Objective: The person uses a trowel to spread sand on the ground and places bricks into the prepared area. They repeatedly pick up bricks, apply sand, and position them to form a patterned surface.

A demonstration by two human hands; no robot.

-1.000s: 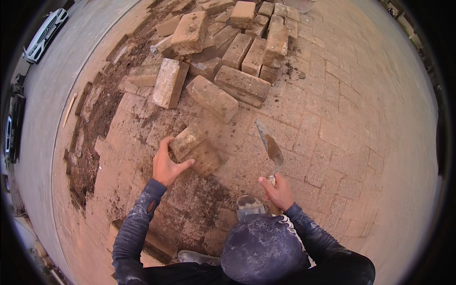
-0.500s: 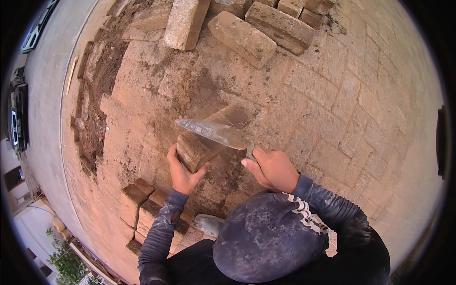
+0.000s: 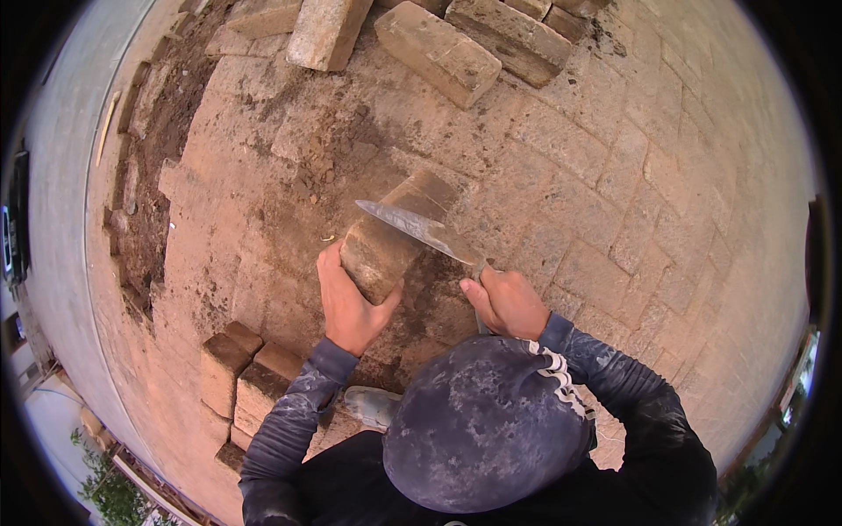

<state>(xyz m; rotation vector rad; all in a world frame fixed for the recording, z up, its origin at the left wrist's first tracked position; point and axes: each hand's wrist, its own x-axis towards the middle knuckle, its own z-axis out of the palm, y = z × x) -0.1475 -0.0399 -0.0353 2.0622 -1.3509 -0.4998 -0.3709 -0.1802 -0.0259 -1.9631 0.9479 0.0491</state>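
My left hand (image 3: 355, 307) grips the near end of a dusty tan paver block (image 3: 377, 259), which lies on a dirt-strewn patch of paving. In my right hand (image 3: 504, 298) is a trowel (image 3: 412, 226) by its handle, its pointed metal blade laid across the top of that block, tip toward the upper left. A dark, dusty rounded piece of my clothing (image 3: 482, 421) fills the lower middle, between my forearms, with part of a pale shoe (image 3: 370, 406) at its left.
Loose pavers (image 3: 434, 48) are heaped at the top, and more (image 3: 263, 394) are stacked at lower left. A broken edge with exposed soil (image 3: 145, 175) runs along the left, beside a thin stick (image 3: 108, 127) and a smooth road (image 3: 66, 219). Laid paving (image 3: 631, 219) extends rightward.
The trowel has swung leftward from upright to lie over the held block. The view has shifted, moving the heap upward in the picture and bringing the lower-left stack into fuller view.
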